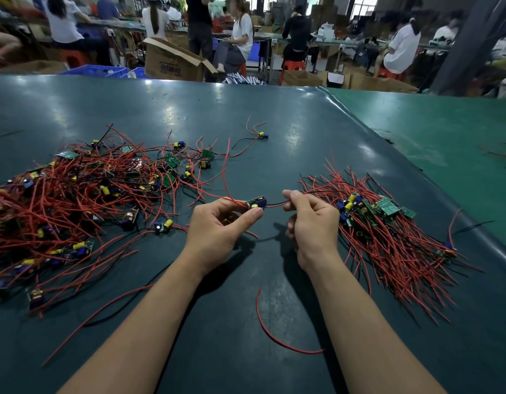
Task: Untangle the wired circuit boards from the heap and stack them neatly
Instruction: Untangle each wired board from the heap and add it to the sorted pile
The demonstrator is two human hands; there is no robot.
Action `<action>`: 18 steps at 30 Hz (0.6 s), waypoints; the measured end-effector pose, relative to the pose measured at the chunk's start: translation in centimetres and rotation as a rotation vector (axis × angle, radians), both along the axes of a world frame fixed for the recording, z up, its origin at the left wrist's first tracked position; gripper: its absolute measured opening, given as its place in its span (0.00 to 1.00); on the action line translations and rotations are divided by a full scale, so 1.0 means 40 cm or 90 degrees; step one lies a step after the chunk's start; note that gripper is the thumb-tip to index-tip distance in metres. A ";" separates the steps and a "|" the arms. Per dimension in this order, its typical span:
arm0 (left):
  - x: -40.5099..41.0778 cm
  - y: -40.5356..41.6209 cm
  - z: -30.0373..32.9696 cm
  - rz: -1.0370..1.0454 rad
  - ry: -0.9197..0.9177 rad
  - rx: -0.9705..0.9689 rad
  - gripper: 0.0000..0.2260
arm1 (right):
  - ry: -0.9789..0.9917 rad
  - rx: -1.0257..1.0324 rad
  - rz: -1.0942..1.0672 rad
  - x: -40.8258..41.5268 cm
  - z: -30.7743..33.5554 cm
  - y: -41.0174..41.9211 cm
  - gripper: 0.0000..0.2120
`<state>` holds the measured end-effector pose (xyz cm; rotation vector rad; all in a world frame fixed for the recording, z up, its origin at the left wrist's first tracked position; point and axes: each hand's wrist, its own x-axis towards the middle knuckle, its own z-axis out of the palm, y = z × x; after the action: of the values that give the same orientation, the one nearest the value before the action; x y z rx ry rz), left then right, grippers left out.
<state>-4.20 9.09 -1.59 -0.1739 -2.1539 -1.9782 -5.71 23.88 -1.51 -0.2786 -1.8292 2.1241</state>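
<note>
A tangled heap of small green circuit boards (75, 194) with red and black wires covers the left of the dark table. On the right lies a neater stack of boards (371, 211), their wires fanned out towards me. Between them my left hand (217, 226) pinches one small circuit board (256, 204) with a yellow capacitor, held just above the table. Its red wires trail back towards the heap. My right hand (308, 220) pinches the black wire (277, 204) coming off that board's right end.
A loose red wire (270, 334) lies on the dark table mat (246, 115) between my forearms. One stray board (262, 135) sits further back. The mat's raised edge (417, 166) runs diagonally on the right, beside a green surface. Seated people, cardboard boxes and crates fill the background.
</note>
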 end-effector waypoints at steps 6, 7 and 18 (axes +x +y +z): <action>0.001 0.000 0.000 -0.010 0.006 -0.016 0.07 | 0.002 0.030 -0.015 -0.007 -0.007 0.003 0.06; 0.000 -0.001 0.000 -0.008 0.006 -0.013 0.06 | 0.008 0.005 -0.017 -0.009 -0.005 0.006 0.06; -0.004 -0.003 -0.002 -0.014 0.004 -0.010 0.04 | 0.037 -0.199 0.011 -0.015 0.012 0.017 0.09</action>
<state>-4.35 8.99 -1.67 -0.2073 -2.1729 -1.9706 -6.30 24.55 -1.05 -0.2702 -1.4680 2.4001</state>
